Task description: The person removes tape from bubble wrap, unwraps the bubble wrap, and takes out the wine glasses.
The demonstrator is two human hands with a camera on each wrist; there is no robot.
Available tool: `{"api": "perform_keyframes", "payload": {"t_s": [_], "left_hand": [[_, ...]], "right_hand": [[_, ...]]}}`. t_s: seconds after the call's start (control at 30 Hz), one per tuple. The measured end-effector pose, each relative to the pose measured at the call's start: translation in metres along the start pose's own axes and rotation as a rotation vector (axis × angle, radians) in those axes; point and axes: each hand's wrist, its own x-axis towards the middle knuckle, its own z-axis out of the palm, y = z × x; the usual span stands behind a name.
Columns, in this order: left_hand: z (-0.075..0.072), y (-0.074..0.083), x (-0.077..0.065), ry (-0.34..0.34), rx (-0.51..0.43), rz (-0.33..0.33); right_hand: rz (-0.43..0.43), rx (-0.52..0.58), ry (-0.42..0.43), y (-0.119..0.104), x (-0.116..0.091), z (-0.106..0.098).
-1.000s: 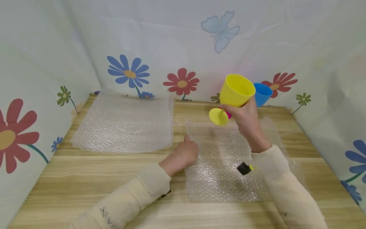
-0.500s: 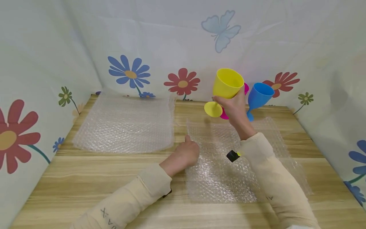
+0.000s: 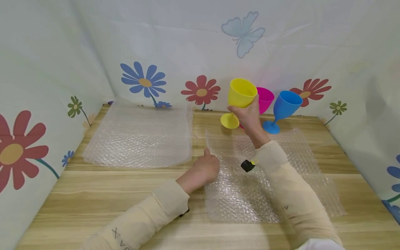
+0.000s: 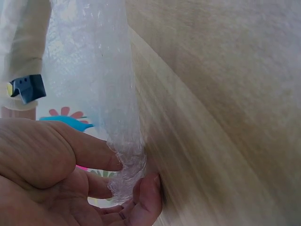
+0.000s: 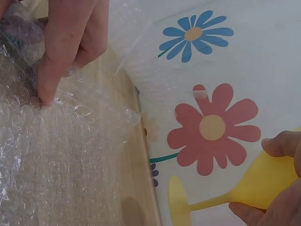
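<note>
My right hand [image 3: 251, 117] grips a yellow plastic goblet [image 3: 240, 95] by its bowl, holding it upright but tilted near the back of the table. In the right wrist view the yellow goblet's stem and foot [image 5: 178, 202] show beyond my fingers. My left hand [image 3: 206, 168] pinches the left edge of the right-hand bubble wrap sheet [image 3: 240, 201]. Close up in the left wrist view, that bunched bubble wrap edge [image 4: 127, 174] lies between thumb and fingers. Behind my right hand stands a pink goblet [image 3: 265, 100], partly hidden. A blue goblet [image 3: 285, 106] stands to its right.
Another bubble wrap sheet [image 3: 140, 139] lies flat at the back left of the wooden table [image 3: 118, 194]. White cloth walls with flower prints [image 3: 201, 92] enclose the back and sides. A small black device [image 3: 248, 166] is fixed at the right cuff.
My right hand has carried the yellow goblet to the left, uncovering more of the pink and blue goblets. The left hand stays at the bubble wrap edge.
</note>
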Motion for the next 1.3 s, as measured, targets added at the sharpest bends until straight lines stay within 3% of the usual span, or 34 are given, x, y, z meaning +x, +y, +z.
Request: {"api": "perform_keyframes", "payload": {"t_s": [0.33,0.73,1.0,1.3], "left_hand": [[0.003,-0.001,0.0,-0.009,-0.059,-0.032],[0.002,0.0,-0.002,-0.021,-0.064,-0.052],[0.004,0.001,-0.001,-0.016,-0.048,-0.068],[0.003,0.003,-0.001,-0.023,-0.04,-0.081]], "right_hand": [[0.065,-0.016,0.009,0.015,0.008,0.012],[0.072,-0.032,0.027,0.028,0.012,0.019],[0.149,-0.103,0.037,0.043,0.013,0.021],[0.119,-0.078,0.025,0.05,0.016,0.021]]}}
